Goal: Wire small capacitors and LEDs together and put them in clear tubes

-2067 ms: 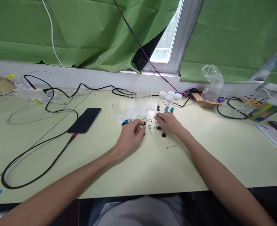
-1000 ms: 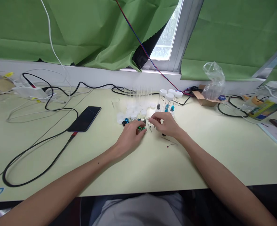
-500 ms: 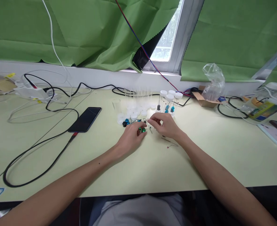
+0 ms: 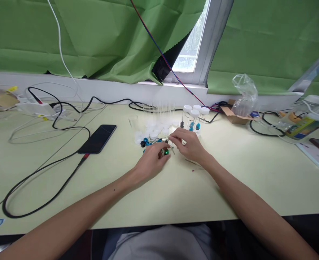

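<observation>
The left hand (image 4: 151,159) is positioned near the middle of the pale tabletop (image 4: 159,202), with the forearm entering from the near left. Its thumb and fingers are closed on a small green metallic part (image 4: 166,152), located at the fingertips on the hand's right side. The right hand (image 4: 188,143) is just beside it, forearm entering from the near right. Its thumb and index finger are pinched together on the upper end of a thin metal rod (image 4: 168,142), which stands roughly upright above the green metallic part. Whether the rod's lower end is seated in that part cannot be told at this size.

Directly beyond the left hand lies a cluster of small blue and black parts (image 4: 145,140). Behind these, clear tubes (image 4: 159,113) stand upright, with white caps (image 4: 154,135) at the near side of the group. Beyond the right hand stand several white-topped assemblies (image 4: 194,113), some bearing blue pieces on thin stems. A straight metal pin (image 4: 190,162) and a bent wire (image 4: 198,168) lie on the tabletop, on the near side of the right hand.

On the left, a dark smartphone (image 4: 97,139) lies connected to a black cable (image 4: 44,213). At the far right, a cardboard box (image 4: 235,118) holds a clear plastic bag (image 4: 245,94).
</observation>
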`<state>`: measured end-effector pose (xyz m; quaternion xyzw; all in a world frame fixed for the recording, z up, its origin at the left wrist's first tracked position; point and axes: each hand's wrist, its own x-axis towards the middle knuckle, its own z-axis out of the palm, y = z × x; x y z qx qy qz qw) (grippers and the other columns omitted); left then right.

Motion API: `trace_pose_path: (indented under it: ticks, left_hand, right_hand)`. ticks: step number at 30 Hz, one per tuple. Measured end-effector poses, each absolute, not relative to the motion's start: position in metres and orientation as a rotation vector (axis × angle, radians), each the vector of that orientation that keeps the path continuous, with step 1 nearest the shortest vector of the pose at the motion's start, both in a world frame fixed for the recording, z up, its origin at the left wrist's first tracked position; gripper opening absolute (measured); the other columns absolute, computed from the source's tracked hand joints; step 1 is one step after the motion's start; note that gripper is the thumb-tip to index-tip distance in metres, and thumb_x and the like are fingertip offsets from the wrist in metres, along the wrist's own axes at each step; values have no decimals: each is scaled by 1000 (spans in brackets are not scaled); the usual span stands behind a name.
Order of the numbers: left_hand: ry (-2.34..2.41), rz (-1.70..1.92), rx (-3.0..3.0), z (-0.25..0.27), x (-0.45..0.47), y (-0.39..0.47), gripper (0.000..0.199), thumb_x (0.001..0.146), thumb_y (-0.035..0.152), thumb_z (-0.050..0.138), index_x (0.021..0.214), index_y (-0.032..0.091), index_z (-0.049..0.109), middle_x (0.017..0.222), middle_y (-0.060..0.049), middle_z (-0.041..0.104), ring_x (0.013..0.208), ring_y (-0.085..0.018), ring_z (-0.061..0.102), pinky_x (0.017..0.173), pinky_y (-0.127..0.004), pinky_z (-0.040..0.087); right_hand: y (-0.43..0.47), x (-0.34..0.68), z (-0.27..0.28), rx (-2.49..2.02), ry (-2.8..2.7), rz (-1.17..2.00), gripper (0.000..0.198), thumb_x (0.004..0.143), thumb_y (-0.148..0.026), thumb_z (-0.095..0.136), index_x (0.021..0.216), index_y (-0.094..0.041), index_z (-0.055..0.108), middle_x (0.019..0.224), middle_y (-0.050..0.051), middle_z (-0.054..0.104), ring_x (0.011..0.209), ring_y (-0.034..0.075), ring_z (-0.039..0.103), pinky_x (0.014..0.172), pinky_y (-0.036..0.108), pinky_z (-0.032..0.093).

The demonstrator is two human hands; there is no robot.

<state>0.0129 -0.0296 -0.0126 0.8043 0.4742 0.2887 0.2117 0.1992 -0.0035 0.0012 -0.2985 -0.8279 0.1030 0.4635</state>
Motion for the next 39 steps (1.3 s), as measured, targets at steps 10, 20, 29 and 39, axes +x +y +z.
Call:
trace_pose_path:
  ticks: [10,20,29,39]
  left_hand:
    - [1305,827,2241,-11,13,-29,26,87,29,58,110,20,65,88,-4,69,65,-17,59,62,-33,47]
    - [1618,2095,2000,23,-8,-17,46,73,16,66,116,23,50,118,-10,54,99,-25,55,80,-38,49]
    - [1812,1720,1590,-9,-18,12,51,74,23,70,119,25,47,123,-12,48,123,-33,44,104,-55,38]
    - [1822,1560,1627,-15,-21,18,22,85,30,62,103,23,52,115,-11,58,115,-28,53,98,-48,43]
  right_hand:
    - [-4,200,1,-865,-2004,259,23,101,-30,48,84,-20,60,71,2,61,62,14,52,61,29,41]
    - [-8,195,2,-853,-1946,402,20,99,-32,49,92,-20,62,73,2,63,64,14,56,60,27,45]
    - [-13,184,-1,-870,-1775,771,26,94,-44,56,94,-19,63,68,0,60,60,14,59,59,28,48]
    - [-17,181,-1,-857,-1800,808,22,95,-39,55,103,-20,63,61,-2,58,56,13,56,58,27,48]
